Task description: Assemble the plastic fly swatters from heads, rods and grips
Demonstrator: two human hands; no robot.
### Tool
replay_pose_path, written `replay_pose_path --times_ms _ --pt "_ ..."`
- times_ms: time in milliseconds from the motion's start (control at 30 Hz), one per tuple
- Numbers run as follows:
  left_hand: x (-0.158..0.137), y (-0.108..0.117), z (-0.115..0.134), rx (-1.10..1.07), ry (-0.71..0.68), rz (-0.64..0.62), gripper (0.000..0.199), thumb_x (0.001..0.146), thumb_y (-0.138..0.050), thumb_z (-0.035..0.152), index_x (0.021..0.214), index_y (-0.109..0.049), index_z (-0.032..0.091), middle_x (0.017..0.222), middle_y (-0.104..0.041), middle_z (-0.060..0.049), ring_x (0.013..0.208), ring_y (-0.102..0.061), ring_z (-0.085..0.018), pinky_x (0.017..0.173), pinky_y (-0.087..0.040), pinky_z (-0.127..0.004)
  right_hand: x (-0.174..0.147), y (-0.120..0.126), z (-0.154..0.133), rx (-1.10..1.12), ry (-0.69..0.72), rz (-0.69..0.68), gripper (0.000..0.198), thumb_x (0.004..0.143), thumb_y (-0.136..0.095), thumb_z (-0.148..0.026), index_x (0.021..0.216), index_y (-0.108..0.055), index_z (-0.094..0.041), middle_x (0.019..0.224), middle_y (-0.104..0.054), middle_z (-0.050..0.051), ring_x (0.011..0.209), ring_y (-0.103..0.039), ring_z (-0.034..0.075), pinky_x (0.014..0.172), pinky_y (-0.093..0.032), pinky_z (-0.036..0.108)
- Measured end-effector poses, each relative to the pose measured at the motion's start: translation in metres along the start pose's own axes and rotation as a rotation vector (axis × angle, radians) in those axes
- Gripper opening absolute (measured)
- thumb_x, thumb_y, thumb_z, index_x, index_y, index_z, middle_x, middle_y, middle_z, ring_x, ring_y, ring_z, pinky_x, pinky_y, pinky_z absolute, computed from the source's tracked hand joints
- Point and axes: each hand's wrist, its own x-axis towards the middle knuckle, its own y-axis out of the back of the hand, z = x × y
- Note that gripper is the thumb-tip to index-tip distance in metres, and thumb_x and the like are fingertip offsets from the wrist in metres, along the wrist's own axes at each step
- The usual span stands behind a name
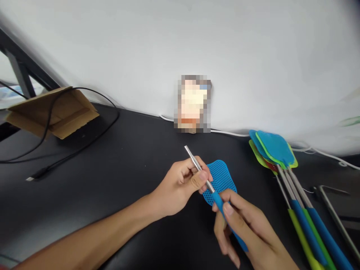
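Note:
A fly swatter handle (219, 204), a steel tube with a blue grip, slants between my two hands above the table. My left hand (182, 183) pinches the steel tube between thumb and fingers. Lower down, my right hand (244, 228) is closed round the blue grip. The tube's bare end points up and away from me. Behind and under my hands lies a blue perforated fly swatter head (221, 178), partly covered by them; it looks separate from the tube.
At the right lies a bundle of fly swatters (292, 191) with blue, green and yellow parts, beside a phone-like dark device (340, 210). A pixelated object (192, 105) leans on the wall. At left are a cardboard box (56, 110) and a black cable (81, 148).

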Motion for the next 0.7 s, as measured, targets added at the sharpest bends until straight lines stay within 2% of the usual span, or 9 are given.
replay_pose_path --times_ms 67,133,200,300,433,533,700 --pt "-0.001 -0.002 0.0 -0.059 0.085 -0.062 0.038 0.102 -0.055 0.049 0.083 -0.057 0.017 0.074 -0.054 -0.001 0.069 -0.05 -0.014 0.068 -0.042 -0.028 0.002 0.003 -0.002 -0.037 0.039 -0.034 0.041 0.107 -0.042 -0.051 0.087 -0.062 -0.021 0.063 -0.065 0.001 0.053 -0.057 0.014 0.055 -0.048 0.026" --pt "-0.003 -0.005 0.001 -0.117 0.208 -0.167 0.044 0.105 -0.045 0.053 0.077 -0.049 0.019 0.068 -0.049 0.0 0.065 -0.047 -0.014 0.067 -0.04 -0.029 0.006 0.011 -0.001 -0.093 0.1 0.023 0.039 0.106 -0.047 -0.048 0.086 -0.066 -0.02 0.065 -0.065 0.002 0.06 -0.059 0.014 0.058 -0.048 0.026" --pt "-0.006 -0.007 0.003 -0.119 0.311 -0.282 0.047 0.106 -0.04 0.053 0.074 -0.043 0.02 0.063 -0.045 0.002 0.06 -0.043 -0.012 0.063 -0.038 -0.029 0.01 0.021 0.001 -0.057 0.137 0.135 0.032 0.106 -0.05 -0.046 0.099 -0.069 -0.021 0.07 -0.064 0.001 0.061 -0.058 0.014 0.057 -0.048 0.026" --pt "-0.008 -0.009 0.005 -0.058 0.382 -0.415 0.047 0.106 -0.041 0.052 0.073 -0.042 0.02 0.06 -0.04 0.004 0.054 -0.036 -0.009 0.056 -0.03 -0.026 0.013 0.032 0.004 0.089 0.188 0.261 0.028 0.105 -0.054 -0.042 0.122 -0.066 -0.024 0.074 -0.062 0.0 0.062 -0.055 0.014 0.057 -0.048 0.026" --pt "-0.008 -0.01 0.004 -0.057 0.405 -0.408 0.043 0.106 -0.041 0.052 0.078 -0.044 0.019 0.06 -0.037 0.007 0.05 -0.032 -0.008 0.05 -0.027 -0.024 0.012 0.033 0.006 0.168 0.266 0.214 0.022 0.103 -0.058 -0.037 0.119 -0.068 -0.024 0.077 -0.061 0.0 0.064 -0.054 0.013 0.059 -0.047 0.027" --pt "-0.008 -0.011 0.005 -0.046 0.399 -0.396 0.04 0.107 -0.041 0.051 0.083 -0.046 0.02 0.059 -0.038 0.008 0.049 -0.032 -0.007 0.05 -0.028 -0.024 0.011 0.028 0.008 0.135 0.239 0.184 0.018 0.102 -0.062 -0.034 0.115 -0.069 -0.024 0.079 -0.063 0.0 0.065 -0.053 0.013 0.059 -0.046 0.027" --pt "-0.008 -0.014 0.01 0.089 0.382 -0.445 0.048 0.106 -0.037 0.057 0.077 -0.044 0.02 0.055 -0.04 0.007 0.047 -0.032 -0.007 0.047 -0.026 -0.023 0.01 0.022 0.015 0.124 0.241 0.235 0.014 0.101 -0.063 -0.033 0.103 -0.074 -0.024 0.073 -0.062 0.0 0.064 -0.054 0.013 0.059 -0.046 0.027"
